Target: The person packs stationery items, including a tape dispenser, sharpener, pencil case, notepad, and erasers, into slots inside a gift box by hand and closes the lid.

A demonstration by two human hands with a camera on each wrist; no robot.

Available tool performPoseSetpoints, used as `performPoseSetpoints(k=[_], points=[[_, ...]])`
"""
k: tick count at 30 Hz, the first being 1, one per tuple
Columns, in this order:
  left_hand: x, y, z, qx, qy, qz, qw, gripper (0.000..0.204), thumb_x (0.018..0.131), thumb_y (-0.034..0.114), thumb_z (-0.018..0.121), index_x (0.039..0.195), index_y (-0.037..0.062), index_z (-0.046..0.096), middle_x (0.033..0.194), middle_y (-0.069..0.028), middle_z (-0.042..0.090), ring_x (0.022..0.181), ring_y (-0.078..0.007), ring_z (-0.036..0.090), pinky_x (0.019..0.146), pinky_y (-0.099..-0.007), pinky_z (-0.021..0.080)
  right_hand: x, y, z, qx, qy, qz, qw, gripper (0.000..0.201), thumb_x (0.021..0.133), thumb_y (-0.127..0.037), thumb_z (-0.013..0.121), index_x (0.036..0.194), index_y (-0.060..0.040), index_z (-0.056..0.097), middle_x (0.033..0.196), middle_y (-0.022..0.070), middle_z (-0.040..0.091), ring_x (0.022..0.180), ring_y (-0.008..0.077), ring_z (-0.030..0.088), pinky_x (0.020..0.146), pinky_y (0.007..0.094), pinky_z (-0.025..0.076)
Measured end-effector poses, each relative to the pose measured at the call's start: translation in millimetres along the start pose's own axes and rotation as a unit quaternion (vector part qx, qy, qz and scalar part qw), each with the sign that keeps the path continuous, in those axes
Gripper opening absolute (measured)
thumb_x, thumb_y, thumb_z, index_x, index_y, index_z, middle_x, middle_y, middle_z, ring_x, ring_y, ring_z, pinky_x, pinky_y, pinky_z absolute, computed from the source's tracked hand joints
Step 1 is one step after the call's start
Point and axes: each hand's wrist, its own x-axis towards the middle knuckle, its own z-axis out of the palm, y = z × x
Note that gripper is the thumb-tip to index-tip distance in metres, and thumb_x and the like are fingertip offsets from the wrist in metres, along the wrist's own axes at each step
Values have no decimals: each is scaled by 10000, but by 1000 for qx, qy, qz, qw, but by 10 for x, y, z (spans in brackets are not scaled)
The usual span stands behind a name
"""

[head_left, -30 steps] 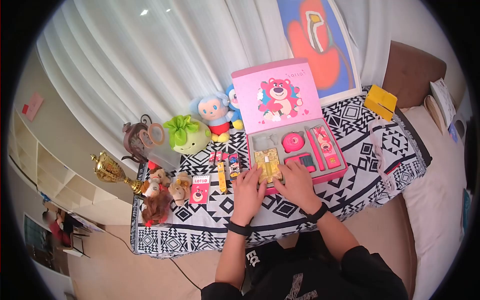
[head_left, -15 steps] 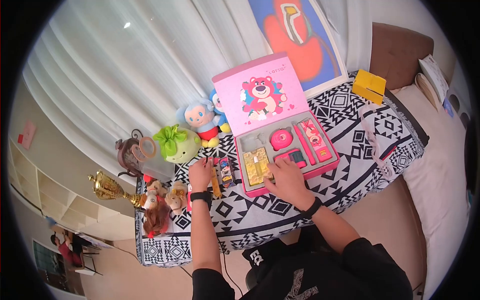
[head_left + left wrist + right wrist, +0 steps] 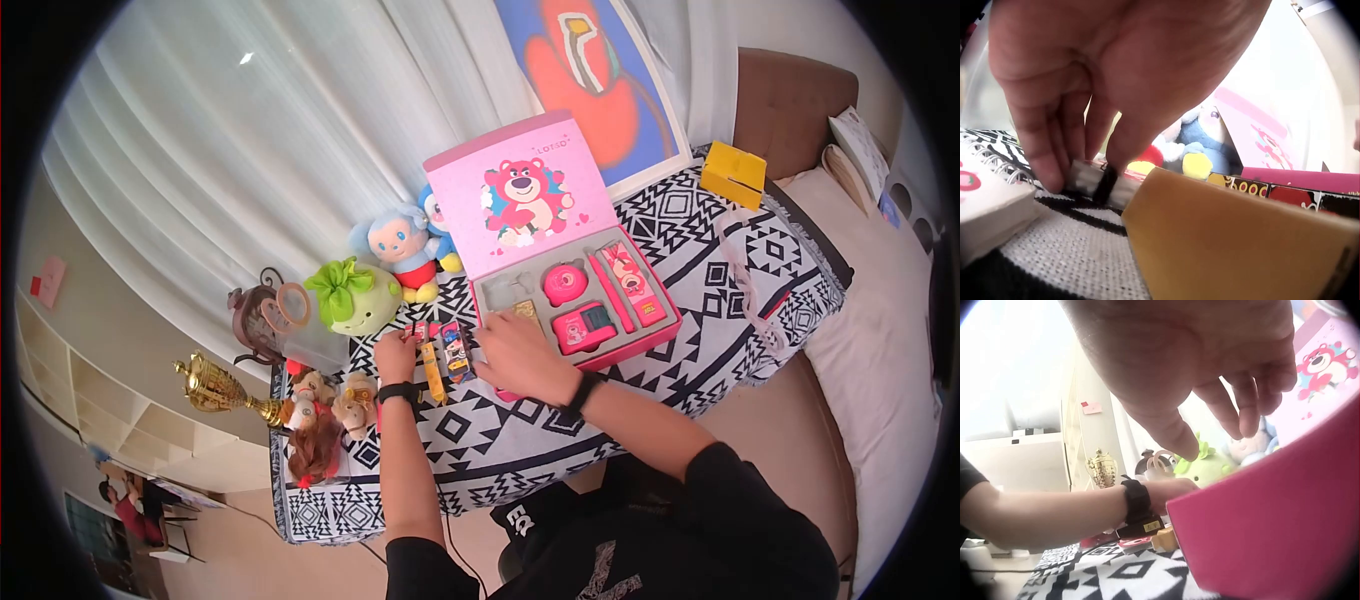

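My left hand is low over the table, left of the gift box. In the left wrist view its thumb and fingers pinch a small clear-and-red pack with a black band, lying close to the cloth. Beside it are a long yellow box and a dark patterned box. My right hand, fingers loosely bent and holding nothing visible, hovers over the front left corner of the open pink gift box. It partly hides a gold patterned box in the tray.
Left of my left hand stand small plush horses, a gold trophy and a spiral notebook. Behind are a green plush and a blue-haired doll. A yellow box lies at the far right.
My left hand has left the gold box in the tray and gone left to the small pack. My right hand has shifted left from the tray's middle toward the box's left edge.
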Motion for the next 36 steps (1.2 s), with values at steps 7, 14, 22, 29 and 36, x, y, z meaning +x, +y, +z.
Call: performPoseSetpoints(k=[7, 14, 22, 29, 36], points=[[36, -114, 64, -17, 15, -13, 1000, 267, 828, 240, 746, 966, 22, 812, 907, -237, 754, 886, -425, 735, 848, -497, 581, 1171, -61, 953, -29, -174, 13, 984, 249, 800, -281, 767, 909, -59, 800, 1078, 185, 756, 1078, 363, 696, 919, 483, 535], [29, -142, 31, -51, -5, -25, 998, 262, 860, 260, 757, 928, 13, 811, 879, -240, 749, 852, -424, 732, 821, -489, 580, 1485, -161, 1357, -69, -270, 50, 959, 410, 743, -394, 820, 991, -67, 815, 1046, 174, 787, 1063, 347, 742, 945, 460, 566], [103, -237, 13, -70, -104, -10, 992, 319, 909, 240, 700, 1130, 14, 745, 1059, -250, 746, 1029, -442, 701, 904, -477, 551, 1522, -184, 1376, -71, -300, 72, 948, 371, 713, -262, 864, 1037, -88, 816, 1105, 152, 784, 1088, 319, 744, 946, 451, 565], [165, -408, -54, -90, -127, 125, 980, 599, 772, 64, 786, 1348, 41, 622, 1189, -271, 693, 1189, -443, 632, 1008, -486, 521, 1426, -188, 1556, -35, -219, 19, 975, 337, 723, -251, 861, 1002, -70, 802, 1130, 175, 765, 1126, 347, 709, 958, 471, 558], [99, -364, -429, -91, -124, 144, 978, 633, 701, 111, 872, 1290, 23, 660, 1169, -224, 715, 1138, -416, 664, 992, -454, 535, 1394, -226, 1295, 46, -207, -32, 977, 366, 701, -217, 808, 1002, -15, 756, 1025, 220, 751, 998, 397, 735, 871, 497, 595]])
